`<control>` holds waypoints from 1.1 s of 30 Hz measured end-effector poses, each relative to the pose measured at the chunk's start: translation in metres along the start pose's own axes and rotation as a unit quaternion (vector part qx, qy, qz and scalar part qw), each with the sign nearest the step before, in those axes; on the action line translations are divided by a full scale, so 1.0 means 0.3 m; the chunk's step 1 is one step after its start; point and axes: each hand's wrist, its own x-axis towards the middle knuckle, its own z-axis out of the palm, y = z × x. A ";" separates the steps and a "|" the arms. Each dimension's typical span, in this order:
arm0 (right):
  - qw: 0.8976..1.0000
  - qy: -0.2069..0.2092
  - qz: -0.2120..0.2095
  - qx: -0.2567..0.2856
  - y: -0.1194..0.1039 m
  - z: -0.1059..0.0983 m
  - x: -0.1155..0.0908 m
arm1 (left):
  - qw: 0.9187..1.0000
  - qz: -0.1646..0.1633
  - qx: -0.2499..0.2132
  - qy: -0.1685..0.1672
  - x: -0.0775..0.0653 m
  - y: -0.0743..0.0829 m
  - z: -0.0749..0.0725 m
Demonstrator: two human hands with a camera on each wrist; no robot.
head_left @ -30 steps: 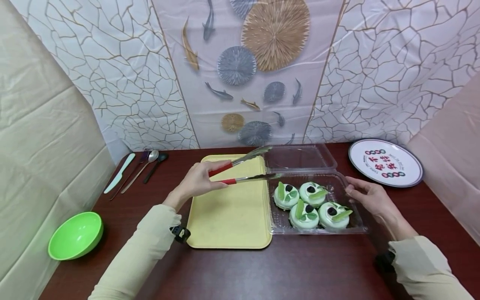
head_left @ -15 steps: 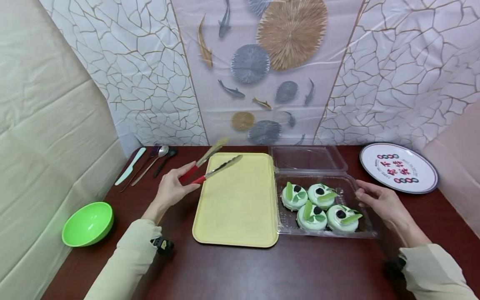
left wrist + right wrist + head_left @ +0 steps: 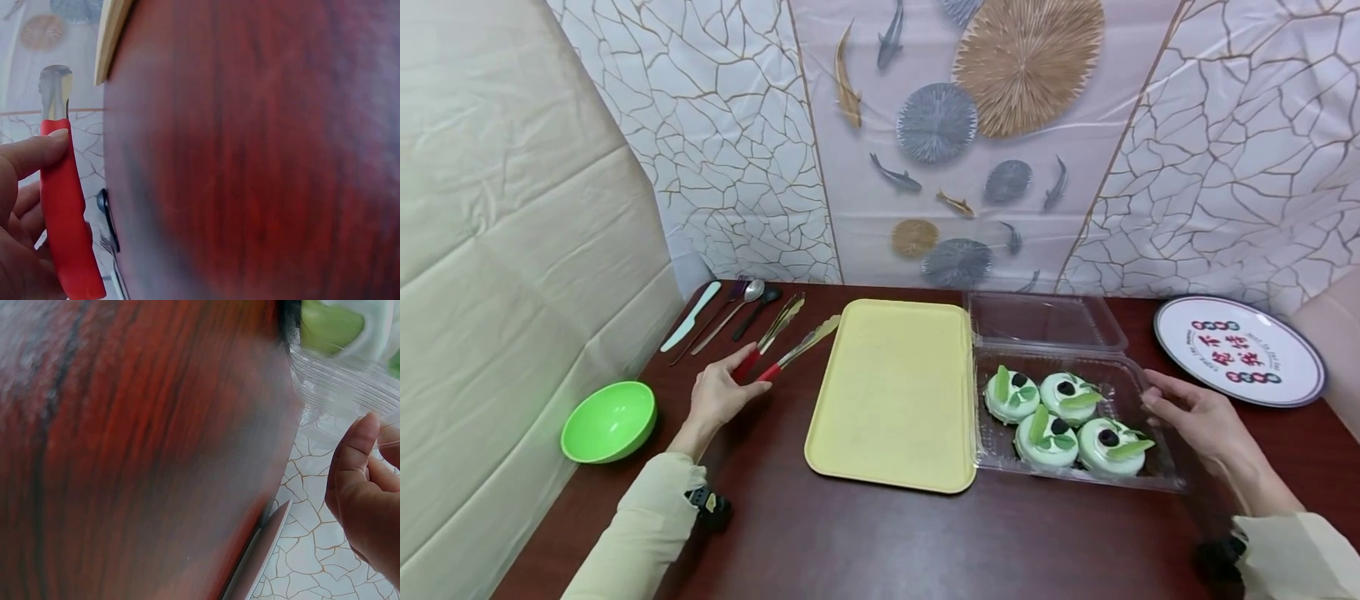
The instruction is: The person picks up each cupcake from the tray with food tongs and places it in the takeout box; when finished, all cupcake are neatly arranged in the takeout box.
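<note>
My left hand (image 3: 718, 396) grips a pair of tongs (image 3: 769, 372) with red handles and spread metal arms. They hang over the table left of the tray, near the cutlery. In the left wrist view, my thumb lies on the red handle (image 3: 62, 200). On the right, my right hand (image 3: 1206, 421) pinches the right rim of a clear plastic box (image 3: 996, 446). Several round green cakes (image 3: 1047, 442) with blackberries and leaves sit inside it. Its lid (image 3: 1041, 321) is folded back behind. The right wrist view shows thumb and fingertips at the plastic rim (image 3: 344, 394).
A yellow tray (image 3: 891, 400) lies mid-table, against the box's left side. At the back left are a pale knife (image 3: 691, 318), a fork, a spoon (image 3: 730, 315) and a black spoon (image 3: 757, 312). A green bowl (image 3: 610, 423) stands left, a white plate (image 3: 1240, 350) back right.
My left hand has carried the tongs leftward, from over the tray and box to beside the cutlery. My right hand stays at the box's rim. The head view has turned left.
</note>
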 end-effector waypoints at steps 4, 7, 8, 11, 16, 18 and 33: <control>1.000 -0.001 0.000 0.019 0.002 0.000 0.000 | 1.000 -0.017 0.016 -0.011 -0.002 -0.021 0.006; 1.000 -0.003 -0.002 0.030 0.004 -0.001 0.000 | 0.999 -0.025 0.025 -0.019 -0.003 -0.034 0.012; 0.999 -0.004 -0.004 0.032 0.005 -0.001 0.000 | 0.999 -0.028 0.027 -0.020 -0.004 -0.038 0.013; 0.999 -0.005 -0.006 0.036 0.006 -0.001 0.000 | 0.999 -0.031 0.031 -0.023 -0.004 -0.047 0.015; 0.999 -0.004 -0.009 0.040 0.006 -0.001 -0.002 | 0.999 -0.033 0.035 -0.027 -0.001 -0.055 0.015; 0.999 -0.003 -0.011 0.042 0.005 -0.001 -0.002 | 0.998 -0.036 0.034 -0.031 0.000 -0.057 0.015; 0.998 0.005 -0.020 0.058 0.014 0.000 0.001 | 0.997 -0.044 0.050 -0.041 -0.008 -0.040 0.016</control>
